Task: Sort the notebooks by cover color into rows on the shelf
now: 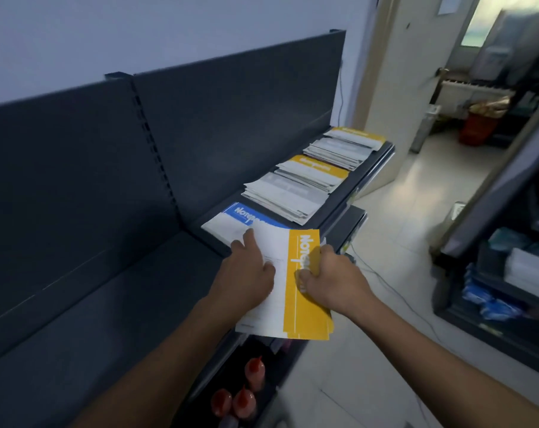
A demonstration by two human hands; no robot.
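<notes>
The left hand (246,273) lies on the white part of the yellow notebook (302,304), with its fingers curled over the left edge. The right hand (333,276) pinches the yellow strip on the right side, thumb on top. The notebook sits flat between both hands, just over the front edge of the shelf (107,304). White letters on its strip begin "Note". Just past it a blue notebook (240,211) lies on the shelf, also marked "Note". Farther right lie stacks (289,196), some with yellow tops.
</notes>
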